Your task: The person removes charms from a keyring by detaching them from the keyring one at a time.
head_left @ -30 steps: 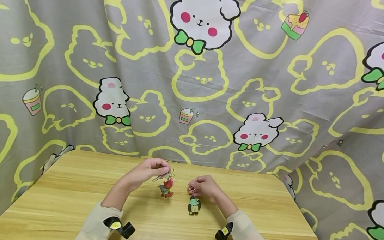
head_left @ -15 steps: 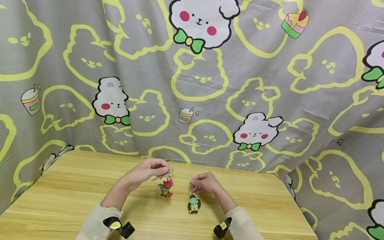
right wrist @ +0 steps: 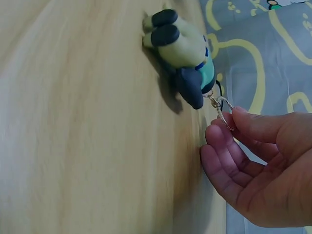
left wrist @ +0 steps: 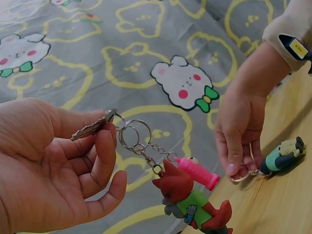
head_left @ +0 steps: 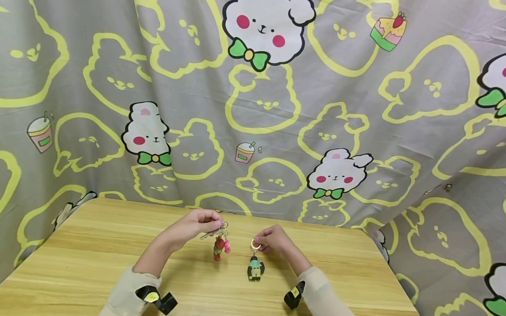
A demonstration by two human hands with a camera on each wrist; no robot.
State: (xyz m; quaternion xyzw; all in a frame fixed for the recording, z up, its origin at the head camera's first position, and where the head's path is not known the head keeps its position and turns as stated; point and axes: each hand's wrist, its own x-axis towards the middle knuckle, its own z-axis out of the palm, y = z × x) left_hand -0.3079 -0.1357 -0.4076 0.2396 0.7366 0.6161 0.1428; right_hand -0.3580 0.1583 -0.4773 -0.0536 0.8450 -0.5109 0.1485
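Up in the air over the table, my left hand (head_left: 200,222) pinches a metal key (left wrist: 95,126) between thumb and fingers. Linked split rings (left wrist: 150,130) join the key to a red fox figure (left wrist: 178,181) in a green shirt and a bright pink charm (left wrist: 197,171), both dangling. To the right, my right hand (head_left: 274,239) pinches the ring (right wrist: 223,118) of another keychain between thumb and forefinger. Its figure (head_left: 255,267), with dark arms, a teal top and beige trousers, hangs below, close over the wood.
The wood-grain table (head_left: 107,246) spreads beneath both hands. A grey curtain (head_left: 276,103) printed with yellow outlines and white cartoon animals rises behind it and along its sides. A black wrist camera (head_left: 160,300) sits at the left sleeve, another (head_left: 294,295) at the right.
The fox figure has turned on its chain, and the pink charm now shows beside it on the right. My right hand has shifted slightly up and right, turning its ring; my left hand stays put.
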